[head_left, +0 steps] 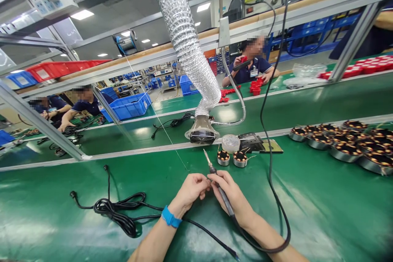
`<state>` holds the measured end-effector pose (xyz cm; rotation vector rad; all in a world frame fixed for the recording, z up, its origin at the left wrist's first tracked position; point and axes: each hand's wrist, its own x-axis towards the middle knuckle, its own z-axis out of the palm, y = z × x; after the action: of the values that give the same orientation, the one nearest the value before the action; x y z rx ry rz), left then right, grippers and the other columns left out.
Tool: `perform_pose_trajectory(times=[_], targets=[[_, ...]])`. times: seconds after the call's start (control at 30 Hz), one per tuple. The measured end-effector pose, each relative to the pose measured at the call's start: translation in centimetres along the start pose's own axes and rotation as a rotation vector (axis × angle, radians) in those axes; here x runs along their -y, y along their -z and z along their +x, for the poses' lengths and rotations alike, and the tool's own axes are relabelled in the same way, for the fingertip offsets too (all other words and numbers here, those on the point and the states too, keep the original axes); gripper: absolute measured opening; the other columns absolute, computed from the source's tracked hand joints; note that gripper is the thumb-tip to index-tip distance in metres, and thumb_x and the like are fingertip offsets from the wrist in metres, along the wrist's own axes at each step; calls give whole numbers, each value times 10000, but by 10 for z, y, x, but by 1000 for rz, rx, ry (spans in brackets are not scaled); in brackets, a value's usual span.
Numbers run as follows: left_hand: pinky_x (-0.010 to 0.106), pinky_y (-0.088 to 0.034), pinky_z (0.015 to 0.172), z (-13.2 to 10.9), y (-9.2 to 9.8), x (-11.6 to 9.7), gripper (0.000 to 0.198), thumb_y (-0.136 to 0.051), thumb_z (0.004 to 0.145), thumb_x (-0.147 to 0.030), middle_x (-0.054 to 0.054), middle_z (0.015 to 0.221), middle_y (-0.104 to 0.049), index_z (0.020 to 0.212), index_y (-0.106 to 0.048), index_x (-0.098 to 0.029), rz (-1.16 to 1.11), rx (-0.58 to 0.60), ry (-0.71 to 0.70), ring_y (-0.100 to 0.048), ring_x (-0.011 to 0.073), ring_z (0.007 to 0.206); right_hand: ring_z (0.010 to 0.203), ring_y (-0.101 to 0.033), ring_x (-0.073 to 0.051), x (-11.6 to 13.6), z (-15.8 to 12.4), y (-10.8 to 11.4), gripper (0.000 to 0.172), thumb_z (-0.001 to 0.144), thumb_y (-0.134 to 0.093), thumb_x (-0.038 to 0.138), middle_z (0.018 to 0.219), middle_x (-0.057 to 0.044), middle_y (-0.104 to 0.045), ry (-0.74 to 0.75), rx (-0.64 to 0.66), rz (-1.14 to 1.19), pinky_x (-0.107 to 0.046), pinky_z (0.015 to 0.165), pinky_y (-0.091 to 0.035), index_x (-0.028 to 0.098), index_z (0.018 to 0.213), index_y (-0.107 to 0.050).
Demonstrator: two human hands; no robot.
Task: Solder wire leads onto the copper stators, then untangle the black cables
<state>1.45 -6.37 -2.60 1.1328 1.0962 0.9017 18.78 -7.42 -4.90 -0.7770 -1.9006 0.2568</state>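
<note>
My right hand [232,194] is closed round a soldering iron [215,176], whose tip points up and away toward two small wound motor stators [231,158] on the green mat. My left hand [192,190], with a blue wrist strap [170,217], is pinched at the fingertips right beside the iron's grip; what it pinches is too small to make out. The iron's black cable [278,206] loops off to the right and up.
A silver fume duct [187,45] ends in a hood [202,133] just behind the stators, next to a round white tub [230,143] and a black stand [251,142]. Several stators [346,141] lie at right. A coiled black cable [116,208] lies left. Other people work across the belt.
</note>
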Motion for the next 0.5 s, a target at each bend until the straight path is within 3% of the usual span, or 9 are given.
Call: perform_pose_trajectory(times=[0.27,0.5], targets=[[209,-297,417,2,-2,3,369,-815,718,-464,-28,610,-582,690,-635,-143,-3,-68,7,-405,40,417,835,-732,-174,-3,-1,2,419,940,-521,127,1078,-54,-627,-47,-30,35,-305,766,-657,306,1309,-605],[210,-280,409,1,-7,6,352,-797,745,-454,-20,626,-590,691,-625,-152,25,-109,-15,-413,47,425,758,-742,-159,-2,-2,-7,323,943,-579,140,1056,-41,-601,-192,-184,16,-295,728,-660,268,1234,-636]])
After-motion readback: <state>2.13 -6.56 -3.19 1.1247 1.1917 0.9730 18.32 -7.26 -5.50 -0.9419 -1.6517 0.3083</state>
